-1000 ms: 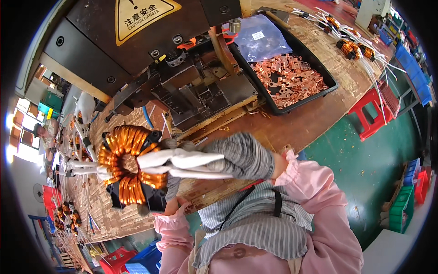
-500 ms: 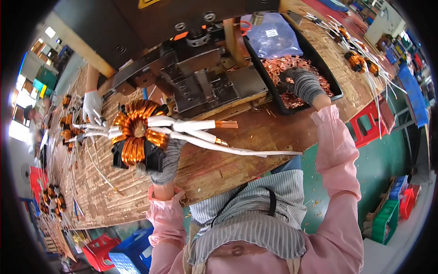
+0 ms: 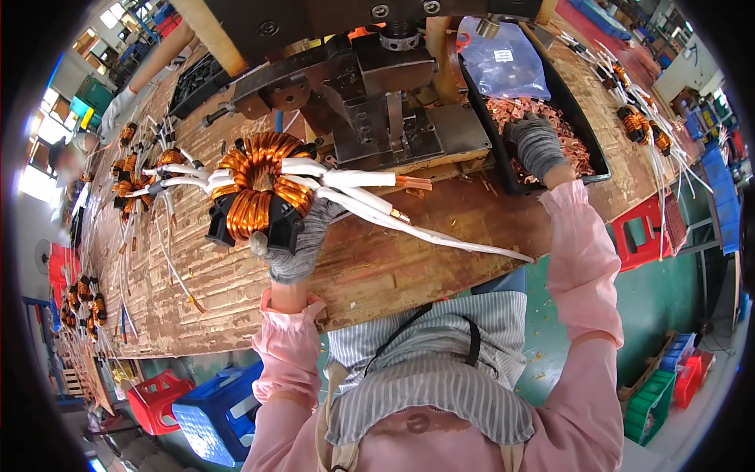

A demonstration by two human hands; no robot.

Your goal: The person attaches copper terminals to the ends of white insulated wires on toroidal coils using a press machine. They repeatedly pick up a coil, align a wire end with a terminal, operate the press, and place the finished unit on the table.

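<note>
A toroidal coil [image 3: 259, 177] of orange copper wire on a black base is in my left hand [image 3: 300, 248], whose grey-gloved fingers are closed round its lower right side. Thick white-sleeved leads [image 3: 358, 179] stretch right from the coil, some with bare copper ends; other white leads run left. My right hand [image 3: 538, 148], also in a grey glove, is down in a black tray [image 3: 595, 161] among small copper terminals [image 3: 570, 141]. Its fingers are curled and their tips partly hidden, so what they hold cannot be made out.
A dark metal press [image 3: 393, 118] stands just beyond the coil. A clear plastic bag [image 3: 503, 59] lies in the tray. More coils [image 3: 130, 181] with leads lie at left, others [image 3: 645, 126] at far right. A co-worker's gloved hand [image 3: 119, 106] is at far left.
The view has shifted, so the bench sits further right. The co-worker's hand has moved away from the coil's left leads. My right hand stays in the tray, its fingertips now less visible.
</note>
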